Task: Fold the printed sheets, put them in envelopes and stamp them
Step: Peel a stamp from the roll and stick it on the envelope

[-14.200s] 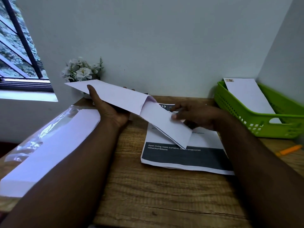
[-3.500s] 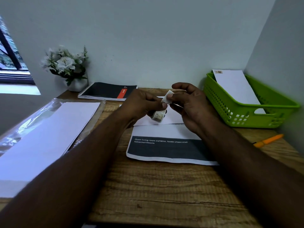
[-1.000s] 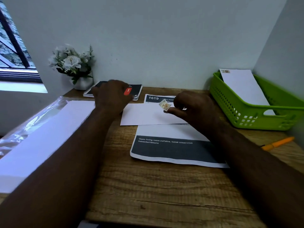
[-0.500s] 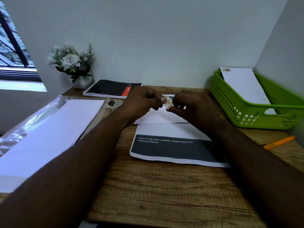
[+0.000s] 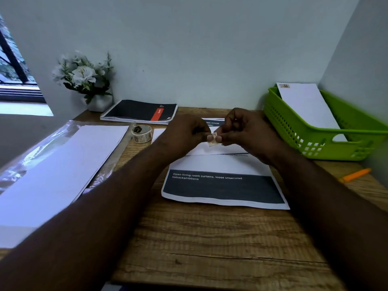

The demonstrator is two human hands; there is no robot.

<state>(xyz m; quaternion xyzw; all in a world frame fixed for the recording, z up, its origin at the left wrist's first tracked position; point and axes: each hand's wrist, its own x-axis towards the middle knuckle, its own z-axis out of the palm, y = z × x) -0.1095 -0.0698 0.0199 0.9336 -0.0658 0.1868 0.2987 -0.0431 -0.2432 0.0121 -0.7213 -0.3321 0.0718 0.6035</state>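
Observation:
A small stamp (image 5: 212, 139) is pinched between the fingertips of my left hand (image 5: 186, 134) and my right hand (image 5: 245, 131), a little above a white envelope (image 5: 212, 150). The envelope lies flat on a stack of printed sheets (image 5: 222, 185) with a dark band and white text. The roll of stamps (image 5: 141, 133) sits on the table to the left of my left hand. A stamped envelope (image 5: 304, 103) leans in the green basket (image 5: 315, 141) at the right.
A stack of white envelopes in clear wrap (image 5: 56, 164) fills the left side. A black spiral notebook (image 5: 140, 111) and a pot of white flowers (image 5: 84, 78) stand at the back. An orange pen (image 5: 354, 175) lies at the right edge of the wooden table (image 5: 210, 244).
My left hand set the stamp roll down at the left and came back to the right hand. Both hands now pinch the single stamp over the envelope.

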